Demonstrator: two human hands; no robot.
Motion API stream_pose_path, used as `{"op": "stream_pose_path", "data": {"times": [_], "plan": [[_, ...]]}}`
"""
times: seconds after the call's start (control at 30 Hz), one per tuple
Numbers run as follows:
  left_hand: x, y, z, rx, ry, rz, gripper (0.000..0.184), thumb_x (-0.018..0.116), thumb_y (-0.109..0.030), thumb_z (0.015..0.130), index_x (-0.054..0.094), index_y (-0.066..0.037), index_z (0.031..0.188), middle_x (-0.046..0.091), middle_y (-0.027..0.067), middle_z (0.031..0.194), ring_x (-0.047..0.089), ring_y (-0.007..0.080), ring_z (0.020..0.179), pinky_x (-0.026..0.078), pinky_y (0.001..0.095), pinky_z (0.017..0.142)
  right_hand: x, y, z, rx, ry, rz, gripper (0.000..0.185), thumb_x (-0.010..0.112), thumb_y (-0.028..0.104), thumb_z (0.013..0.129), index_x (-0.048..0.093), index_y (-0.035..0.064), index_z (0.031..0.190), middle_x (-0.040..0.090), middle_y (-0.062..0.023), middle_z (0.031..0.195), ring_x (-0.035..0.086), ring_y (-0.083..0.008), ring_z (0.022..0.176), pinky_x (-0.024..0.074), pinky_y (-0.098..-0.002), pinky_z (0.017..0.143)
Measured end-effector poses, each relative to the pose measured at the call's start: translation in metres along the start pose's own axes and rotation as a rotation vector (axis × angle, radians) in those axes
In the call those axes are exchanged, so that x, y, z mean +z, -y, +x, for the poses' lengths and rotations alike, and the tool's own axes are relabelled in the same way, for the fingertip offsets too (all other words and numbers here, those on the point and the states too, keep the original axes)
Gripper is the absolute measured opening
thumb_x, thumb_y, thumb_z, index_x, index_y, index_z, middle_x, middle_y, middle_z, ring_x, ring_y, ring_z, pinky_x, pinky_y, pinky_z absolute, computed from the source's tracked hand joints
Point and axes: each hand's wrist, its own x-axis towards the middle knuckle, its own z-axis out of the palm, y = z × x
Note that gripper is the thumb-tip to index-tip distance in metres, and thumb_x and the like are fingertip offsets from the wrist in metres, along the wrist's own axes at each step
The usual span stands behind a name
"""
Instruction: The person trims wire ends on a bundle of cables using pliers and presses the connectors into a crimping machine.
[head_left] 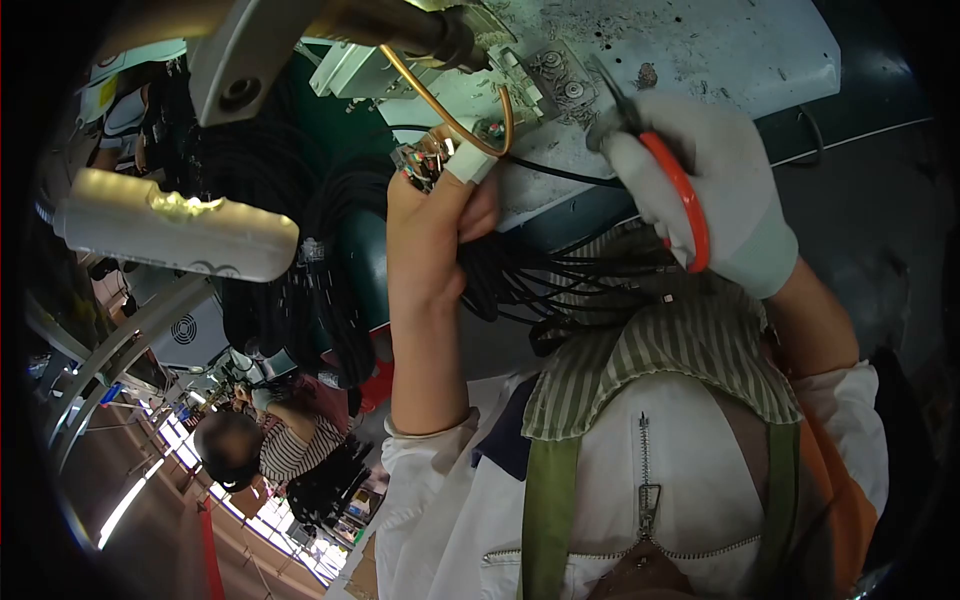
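My left hand (428, 215) is closed around a bunch of cable ends (425, 165) with small coloured wires showing at the top. White tape (470, 163) wraps one of its fingers. My gloved right hand (720, 180) grips red-handled scissors (679, 185), their dark blades pointing up and left over the white work surface. A thin black cable (560, 172) stretches between the two hands; whether the right fingers hold it too, I cannot tell. More black cables (520, 275) hang below my left hand across the apron on my lap.
A small machine (520, 85) with a curved copper-coloured tube (425, 90) stands just beyond my left hand. Scraps litter the white work surface (720, 50). Thick bundles of black cable (330, 220) hang at the left, near a lamp (180, 225). Another person (300, 445) sits farther off.
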Motion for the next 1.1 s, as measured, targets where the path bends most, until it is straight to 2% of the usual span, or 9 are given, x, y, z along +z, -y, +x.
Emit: {"op": "stream_pose_path", "data": {"times": [0.1, 0.17, 0.27, 0.43, 0.7, 0.83, 0.93, 1.03, 1.1], "plan": [[0.003, -0.004, 0.018, 0.009, 0.022, 0.013, 0.01, 0.059, -0.013, 0.088, 0.054, -0.004, 0.087, 0.037, -0.0066, 0.056, 0.028, 0.0023, 0.045, 0.02, 0.0202, 0.041, -0.013, -0.002, 0.029, -0.043, -0.043, -0.14, 0.024, 0.063, 0.021, 0.082, 0.056, -0.0006, 0.076, 0.049, -0.0137, 0.06, 0.052, -0.0294, 0.055, 0.04, -0.0372, 0.053], [0.002, -0.002, 0.03, 0.016, 0.055, 0.03, 0.012, 0.06, -0.013, 0.088, 0.053, -0.005, 0.081, 0.038, -0.0062, 0.056, 0.03, 0.0029, 0.045, 0.02, 0.0204, 0.041, -0.011, -0.012, 0.052, -0.315, -0.02, -0.243, 0.023, 0.062, 0.021, 0.083, 0.059, -0.0003, 0.077, 0.053, -0.012, 0.06, 0.054, -0.0279, 0.055, 0.0435, -0.0362, 0.055], [0.0, -0.007, 0.038, 0.06, 0.043, 0.129, 0.015, 0.062, -0.01, 0.084, 0.053, -0.005, 0.072, 0.043, -0.0045, 0.056, 0.034, 0.0038, 0.045, 0.023, 0.0204, 0.041, -0.009, -0.004, 0.069, -0.456, 0.0, -0.301, 0.023, 0.062, 0.022, 0.083, 0.06, -0.0002, 0.077, 0.055, -0.0107, 0.06, 0.055, -0.026, 0.054, 0.045, -0.0349, 0.054], [0.015, -0.021, 0.036, 0.078, -0.071, 0.318, 0.014, 0.06, -0.002, 0.079, 0.055, -0.004, 0.066, 0.048, -0.0031, 0.056, 0.04, 0.004, 0.046, 0.028, 0.0212, 0.042, -0.017, 0.003, 0.074, -0.058, 0.142, -0.067, 0.023, 0.061, 0.022, 0.083, 0.059, -0.0005, 0.077, 0.054, -0.0085, 0.058, 0.054, -0.0201, 0.051, 0.0441, -0.031, 0.05], [0.006, -0.017, 0.037, 0.228, 0.036, 0.394, 0.006, 0.059, 0.003, 0.073, 0.055, -0.001, 0.071, 0.047, -0.0061, 0.061, 0.04, 0.0023, 0.053, 0.031, 0.0211, 0.045, -0.017, 0.005, 0.074, 0.192, 0.22, 0.114, 0.025, 0.061, 0.023, 0.083, 0.058, -0.001, 0.076, 0.054, -0.0049, 0.055, 0.052, -0.0107, 0.044, 0.0425, -0.0246, 0.043], [0.014, -0.017, 0.026, 0.303, -0.105, 0.591, 0.008, 0.058, 0.004, 0.072, 0.057, 0.003, 0.08, 0.054, -0.0027, 0.071, 0.046, 0.0036, 0.063, 0.037, 0.0204, 0.052, -0.013, -0.005, 0.077, 0.077, 0.178, 0.018, 0.025, 0.061, 0.022, 0.083, 0.057, -0.0014, 0.075, 0.054, -0.0039, 0.053, 0.052, -0.0083, 0.043, 0.0421, -0.0228, 0.041], [0.03, -0.009, 0.026, 0.426, -0.195, 0.598, 0.006, 0.058, 0.001, 0.081, 0.053, -0.002, 0.08, 0.049, -0.0041, 0.064, 0.044, 0.0032, 0.055, 0.035, 0.0197, 0.048, -0.019, -0.004, 0.073, 0.149, 0.229, 0.113, 0.025, 0.062, 0.022, 0.082, 0.056, -0.0009, 0.074, 0.054, -0.0035, 0.052, 0.052, -0.0084, 0.042, 0.0423, -0.0222, 0.04], [0.026, -0.009, 0.021, 0.272, -0.186, 0.569, 0.014, 0.061, 0.001, 0.074, 0.06, 0.003, 0.088, 0.057, -0.0003, 0.079, 0.049, 0.0049, 0.07, 0.042, 0.0212, 0.058, -0.018, -0.006, 0.073, 0.112, 0.229, 0.098, 0.026, 0.061, 0.023, 0.083, 0.057, -0.001, 0.074, 0.054, -0.0035, 0.052, 0.053, -0.0087, 0.042, 0.0426, -0.0227, 0.041], [0.023, -0.01, 0.021, 0.258, -0.174, 0.607, 0.011, 0.06, 0.0, 0.074, 0.06, 0.003, 0.085, 0.056, -0.0014, 0.076, 0.048, 0.0043, 0.067, 0.04, 0.0211, 0.056, -0.018, -0.007, 0.072, 0.091, 0.225, 0.088, 0.026, 0.061, 0.024, 0.083, 0.057, -0.0011, 0.074, 0.054, -0.0035, 0.052, 0.053, -0.009, 0.042, 0.0427, -0.023, 0.041]]}}
